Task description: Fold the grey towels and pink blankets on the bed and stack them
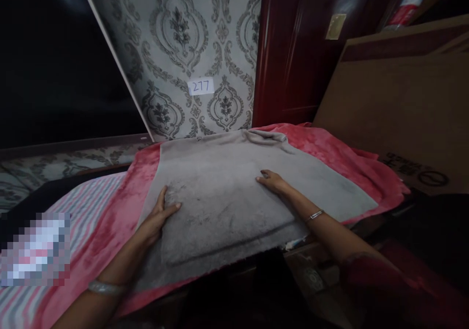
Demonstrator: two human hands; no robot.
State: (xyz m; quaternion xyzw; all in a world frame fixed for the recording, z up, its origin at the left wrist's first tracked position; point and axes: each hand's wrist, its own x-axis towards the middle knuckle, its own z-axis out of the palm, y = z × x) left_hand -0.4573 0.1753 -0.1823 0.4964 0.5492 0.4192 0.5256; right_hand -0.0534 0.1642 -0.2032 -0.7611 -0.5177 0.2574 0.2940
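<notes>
A grey towel (234, 172) lies spread over a pink fleece blanket (110, 221) in front of me, with a folded layer on its near part. My left hand (159, 214) rests flat on the left edge of that folded layer, thumb out on top. My right hand (273, 180) lies palm down on the towel's middle right, fingers together and pointing left. Neither hand grips the cloth. A bangle sits on each wrist.
A striped sheet (78, 207) shows under the blanket at left. A large cardboard box (399, 119) stands at right, a dark red wooden door (293, 50) behind. Patterned wallpaper carries a label reading 277 (201, 86). The floor below is dark.
</notes>
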